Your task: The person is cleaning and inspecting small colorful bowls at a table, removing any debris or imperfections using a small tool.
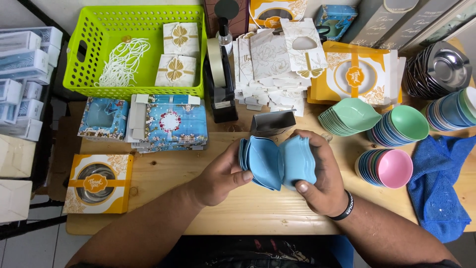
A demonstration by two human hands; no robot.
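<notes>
Both our hands grip blue leaf-shaped dishes: left hand (220, 178) clamps the stack (260, 161), right hand (322, 186) clasps one dish (299, 161) just beside it.

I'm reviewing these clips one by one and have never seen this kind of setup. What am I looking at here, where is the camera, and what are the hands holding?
There is no machine here: a person works with two bare hands, filmed by one camera worn on the head and looking down. The left hand grips a small stack of light blue leaf-shaped dishes. The right hand, with a black wristband, holds one more blue dish right beside that stack.

They work over a wooden table. On it lie a green basket, flat blue floral boxes, a yellow window box, a tape dispenser, white folded cartons, stacks of mint dishes and coloured round bowls, and a blue cloth.
</notes>
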